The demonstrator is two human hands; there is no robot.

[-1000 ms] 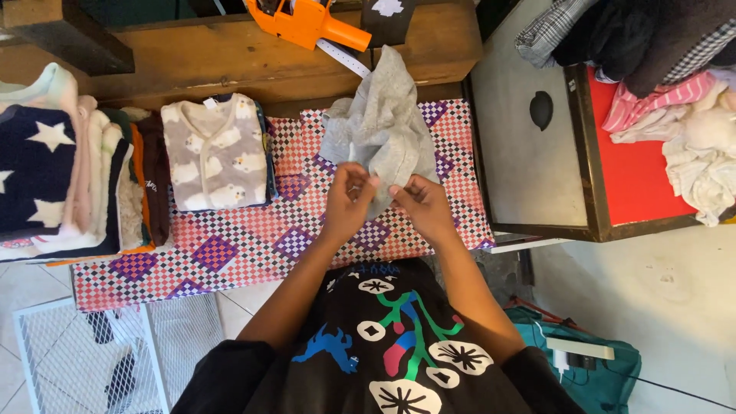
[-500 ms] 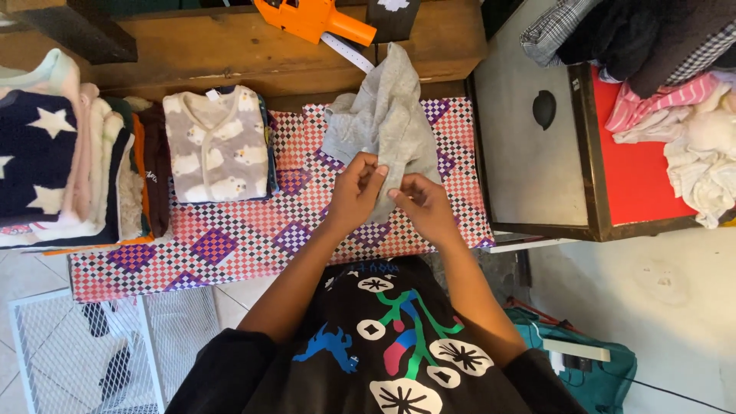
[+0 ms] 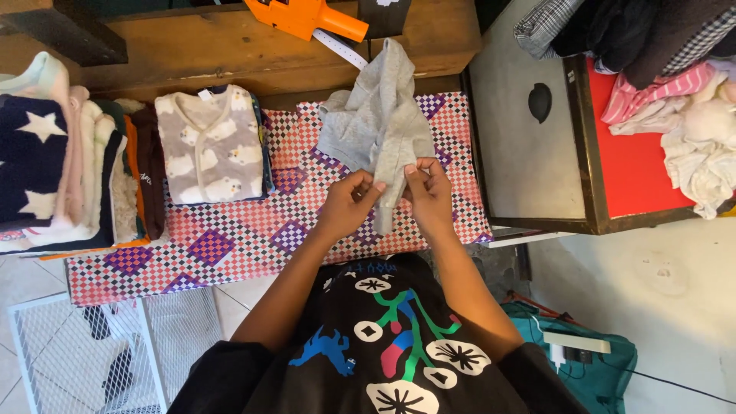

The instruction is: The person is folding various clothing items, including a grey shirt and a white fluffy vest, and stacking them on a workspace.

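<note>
Over the checkered pink-and-purple cloth [image 3: 230, 245] that covers the table, your two hands meet at the lower edge of a grey knit garment [image 3: 379, 123]; your left hand [image 3: 349, 203] has its fingers closed in a pinch on a narrow hanging strip of the fabric, and your right hand [image 3: 429, 192] pinches the same strip just beside it, thumb and fingertips together on the cloth; compared with half a second ago, your right hand has risen and drawn in closer to the left, so both grips now sit almost touching on that strip, and the strip looks pulled straighter beneath them; I judge that you are working on a small detail of the hem or cuff rather than moving the whole garment, since its bulk stays heaped in the same place; the garment lies crumpled on the cloth with its top reaching up onto the wooden ledge [image 3: 230, 54], near the orange tagging gun [image 3: 303, 15] and its white strip; to your left lies a folded pale baby suit printed with small animals [image 3: 211, 146], and beyond it a stack of folded clothes [image 3: 69, 153] with a navy star-patterned piece; to your right stands a grey metal cabinet [image 3: 521, 153] next to a red surface [image 3: 636, 161] piled with loose clothing.
</note>
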